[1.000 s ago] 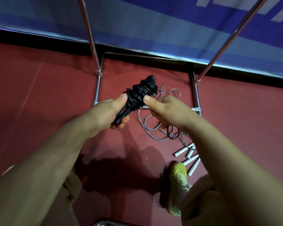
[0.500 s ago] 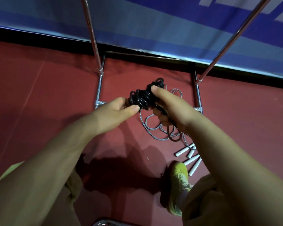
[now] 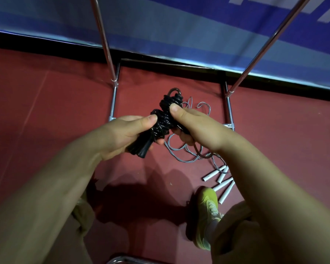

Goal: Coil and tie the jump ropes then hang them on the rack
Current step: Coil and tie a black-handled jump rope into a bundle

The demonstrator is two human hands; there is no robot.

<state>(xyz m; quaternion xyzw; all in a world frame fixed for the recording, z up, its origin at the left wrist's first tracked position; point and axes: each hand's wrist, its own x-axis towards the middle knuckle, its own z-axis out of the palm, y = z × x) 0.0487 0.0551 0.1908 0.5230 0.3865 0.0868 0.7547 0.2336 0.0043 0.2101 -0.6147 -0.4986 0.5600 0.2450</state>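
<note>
A coiled black jump rope (image 3: 163, 119) is bundled tight between both hands, above the red floor. My left hand (image 3: 126, 134) grips its lower part, where the black handles (image 3: 141, 149) stick out below the fist. My right hand (image 3: 194, 126) pinches the upper coils with the thumb on top. A small loop pokes out at the bundle's top. Loose grey jump ropes (image 3: 187, 151) lie on the floor under my right hand, their white handles (image 3: 222, 180) scattered near my foot. The chrome rack (image 3: 113, 96) stands just beyond.
The rack's two slanted uprights (image 3: 255, 54) rise toward the top of the frame, its base bars resting on the red floor. A blue banner wall (image 3: 179, 25) runs behind. My yellow-green shoe (image 3: 207, 212) is at the lower right, and a chrome tube (image 3: 126, 261) shows at the bottom edge.
The black bundle has turned in my hands. My left hand has closed round its lower end and handles again, and my right thumb now presses on the upper coils.
</note>
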